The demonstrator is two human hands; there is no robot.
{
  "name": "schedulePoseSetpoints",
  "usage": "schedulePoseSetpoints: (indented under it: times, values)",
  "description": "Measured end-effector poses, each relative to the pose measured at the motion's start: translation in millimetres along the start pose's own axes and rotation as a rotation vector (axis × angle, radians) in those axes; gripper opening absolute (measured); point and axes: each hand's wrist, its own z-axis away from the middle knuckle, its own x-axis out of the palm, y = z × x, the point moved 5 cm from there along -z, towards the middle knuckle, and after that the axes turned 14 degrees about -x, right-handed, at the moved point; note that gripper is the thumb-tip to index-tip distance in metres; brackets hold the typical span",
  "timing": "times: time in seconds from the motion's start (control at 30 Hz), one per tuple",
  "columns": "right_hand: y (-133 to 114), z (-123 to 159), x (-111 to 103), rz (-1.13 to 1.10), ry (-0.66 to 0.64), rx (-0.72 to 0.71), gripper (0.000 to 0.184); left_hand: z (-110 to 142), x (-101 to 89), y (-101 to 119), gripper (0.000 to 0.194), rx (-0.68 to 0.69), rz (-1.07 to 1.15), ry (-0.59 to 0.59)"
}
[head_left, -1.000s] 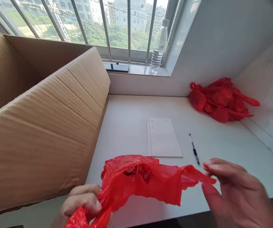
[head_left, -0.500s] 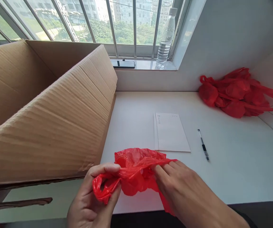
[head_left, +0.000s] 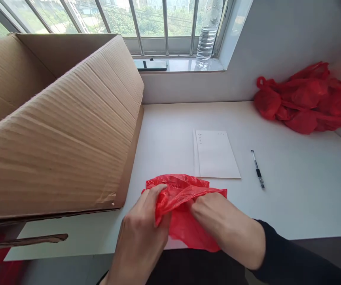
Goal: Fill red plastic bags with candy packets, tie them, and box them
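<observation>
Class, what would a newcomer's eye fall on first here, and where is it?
First, the bright red bag at front centre, held by the left hand, the right hand partly inside it. Then the big open cardboard box on the left, and the red bundle at far right.

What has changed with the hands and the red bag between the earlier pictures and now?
The right hand has moved leftward, from a handle tip of the red bag into its mouth, its fingertips now hidden. The left hand has shifted its grip from the bunched handle toward the mouth. The notebook, pen and cardboard box stayed put.
</observation>
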Motion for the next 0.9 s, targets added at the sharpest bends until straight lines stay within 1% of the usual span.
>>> schedulePoseSetpoints:
  times: [0.03, 0.07, 0.1, 0.13, 0.2, 0.27, 0.37, 0.43, 0.5, 0.57, 0.6, 0.67, 0.77, 0.83, 0.9]
  values:
    - [6, -1, 6, 0.042, -0.091, 0.056, 0.030, -3, 2.3, -5, 0.019, -0.033, 0.003, -0.030]
    - [11, -2, 10, 0.091, -0.182, 0.096, 0.032, -6, 3.0, -9, 0.016, -0.074, 0.025, -0.051]
    - [14, -3, 12, 0.132, -0.248, 0.130, 0.033, -8, 2.1, -10, 0.014, -0.107, 0.059, -0.060]
    - [16, -5, 13, 0.156, -0.275, 0.158, 0.035, -9, -0.2, -9, 0.013, -0.124, 0.099, -0.055]
    - [15, -11, 12, 0.182, -0.264, 0.164, 0.035, -11, -7.2, -2, 0.014, -0.148, 0.169, -0.013]
    - [11, -19, 15, 0.210, -0.227, 0.117, 0.032, -14, -12.9, 7, 0.022, -0.185, 0.235, 0.002]
    - [7, -32, 26, 0.259, -0.149, 0.044, 0.024, -19, -15.0, 14, 0.032, -0.284, 0.347, -0.064]
    - [11, -38, 35, 0.281, -0.126, 0.039, 0.021, -22, -14.4, 14, 0.031, -0.345, 0.408, -0.116]
    - [16, -40, 40, 0.292, -0.111, 0.047, 0.021, -24, -13.8, 12, 0.025, -0.377, 0.458, -0.154]
    - [20, -39, 37, 0.295, -0.098, 0.055, 0.022, -25, -14.0, 9, 0.022, -0.367, 0.499, -0.182]
    - [21, -37, 33, 0.295, -0.096, 0.056, 0.023, -25, -14.6, 7, 0.024, -0.353, 0.511, -0.186]
    - [20, -32, 25, 0.290, -0.101, 0.053, 0.023, -25, -16.5, 4, 0.030, -0.330, 0.515, -0.178]
    - [14, -25, 16, 0.285, -0.104, 0.079, 0.024, -24, -17.7, 1, 0.026, -0.312, 0.540, -0.171]
    - [9, -24, 16, 0.283, -0.081, 0.066, 0.029, -23, -16.1, 1, 0.026, -0.319, 0.582, -0.190]
    - [2, -24, 20, 0.277, -0.058, 0.020, 0.035, -23, -13.4, 1, 0.033, -0.348, 0.606, -0.216]
